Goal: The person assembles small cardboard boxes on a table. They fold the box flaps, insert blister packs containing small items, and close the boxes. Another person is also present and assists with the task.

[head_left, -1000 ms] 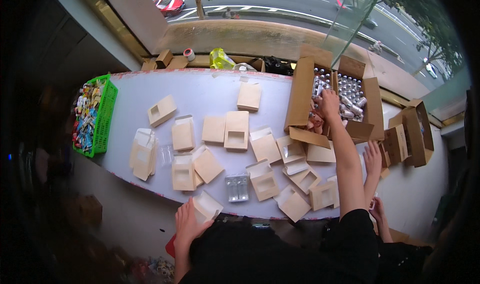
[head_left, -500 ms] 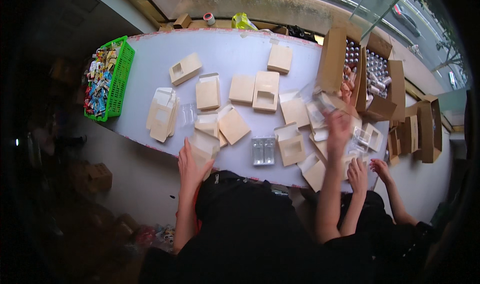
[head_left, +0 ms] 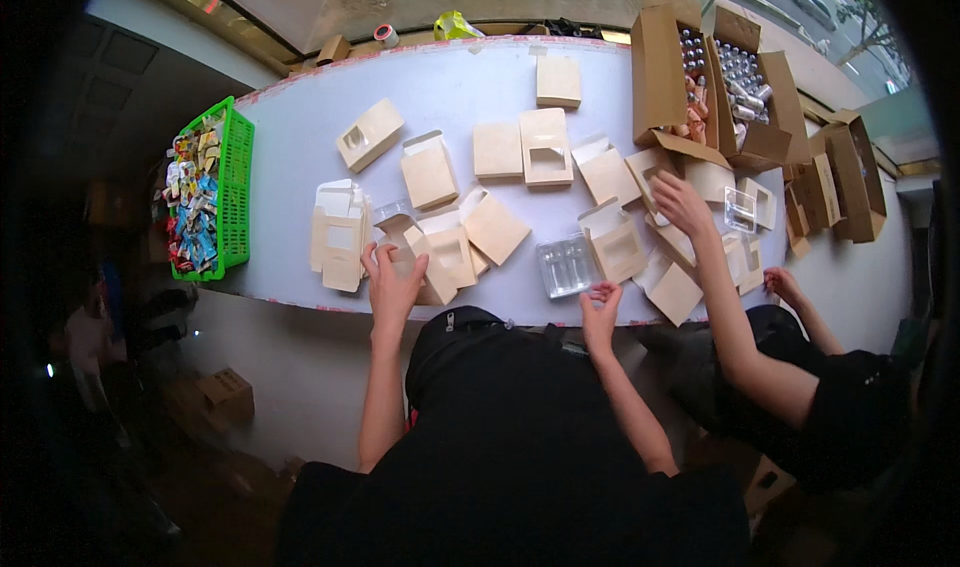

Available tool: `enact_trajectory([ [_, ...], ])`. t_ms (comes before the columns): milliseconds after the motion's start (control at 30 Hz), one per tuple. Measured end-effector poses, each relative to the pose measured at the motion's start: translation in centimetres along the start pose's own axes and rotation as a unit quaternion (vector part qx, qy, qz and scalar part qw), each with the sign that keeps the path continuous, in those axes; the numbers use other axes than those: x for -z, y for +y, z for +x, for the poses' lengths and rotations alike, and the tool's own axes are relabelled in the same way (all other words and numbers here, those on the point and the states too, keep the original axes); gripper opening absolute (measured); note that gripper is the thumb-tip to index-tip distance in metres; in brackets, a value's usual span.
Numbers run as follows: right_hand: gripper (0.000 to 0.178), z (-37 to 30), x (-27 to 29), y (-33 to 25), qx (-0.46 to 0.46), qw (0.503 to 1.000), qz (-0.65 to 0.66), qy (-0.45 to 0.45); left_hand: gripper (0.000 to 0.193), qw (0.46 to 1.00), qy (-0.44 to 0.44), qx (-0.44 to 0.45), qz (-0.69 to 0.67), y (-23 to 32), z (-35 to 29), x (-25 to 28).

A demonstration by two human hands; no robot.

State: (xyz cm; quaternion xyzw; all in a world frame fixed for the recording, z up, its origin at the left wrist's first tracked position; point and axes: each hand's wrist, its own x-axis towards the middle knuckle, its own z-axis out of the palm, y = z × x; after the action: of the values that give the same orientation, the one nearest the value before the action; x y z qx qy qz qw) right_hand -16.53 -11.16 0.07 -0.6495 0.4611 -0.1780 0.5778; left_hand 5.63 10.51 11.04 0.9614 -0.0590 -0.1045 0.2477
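My left hand (head_left: 395, 285), fingers curled, grips a beige cardboard box (head_left: 402, 235) with a raised flap near the table's front edge. It is partly hidden by my fingers. Flat beige boxes with cut-out windows (head_left: 340, 237) lie stacked just left of it. My right hand (head_left: 600, 317) is at the front edge, its fingers apart and holding nothing I can see. Beside its fingertips stands a clear plastic tray (head_left: 566, 265) with small clear bottles in it; whether they touch I cannot tell. An open beige box (head_left: 613, 247) lies just behind that tray.
A co-worker's hand (head_left: 680, 205) reaches over boxes at right; that person's other hand (head_left: 785, 285) is near the table edge. Closed beige boxes (head_left: 497, 150) lie across the middle. Cartons of bottles (head_left: 655, 87) stand back right; a green basket of small packets (head_left: 236, 187) stands left.
My right hand has come back from the boxes at the right to beside the clear tray. My left hand has shifted with its box. The co-worker's hand has reached farther over the table.
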Motion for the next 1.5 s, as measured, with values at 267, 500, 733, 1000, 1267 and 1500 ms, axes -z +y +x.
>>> enact_trajectory([
  [267, 0.055, 0.7, -2.5, -6.6, 0.267, 0.891, -0.364, -0.059, 0.072, 0.985, -0.068, -0.063, 0.147, 0.5, 2.0, -2.8],
  [500, 0.068, 2.8, -5.7, -2.9, 0.323, 0.795, -0.508, -0.071, 0.067, 0.976, -0.114, -0.083, 0.166, 0.6, 3.3, -4.3],
  [733, 0.065, 3.2, -5.8, -3.1, 0.311, 0.801, -0.504, -0.086, 0.058, 0.989, -0.113, -0.058, 0.081, 0.2, 2.9, -3.3],
  [1000, 0.030, 4.5, -9.6, -8.3, 0.347, 0.897, -0.221, -0.164, 0.051, 0.985, -0.083, 0.041, -0.145, -5.1, 2.7, -3.6],
  [1267, 0.050, 3.2, -15.9, -10.9, 0.090, 0.888, -0.257, -0.371, 0.050, 0.887, -0.232, 0.085, -0.391, -8.2, 1.4, -6.1],
  [1500, 0.055, 0.3, -15.6, -8.9, 0.009, 0.941, 0.045, -0.335, 0.048, 0.957, -0.120, -0.035, -0.263, -5.7, -0.8, -3.8],
])
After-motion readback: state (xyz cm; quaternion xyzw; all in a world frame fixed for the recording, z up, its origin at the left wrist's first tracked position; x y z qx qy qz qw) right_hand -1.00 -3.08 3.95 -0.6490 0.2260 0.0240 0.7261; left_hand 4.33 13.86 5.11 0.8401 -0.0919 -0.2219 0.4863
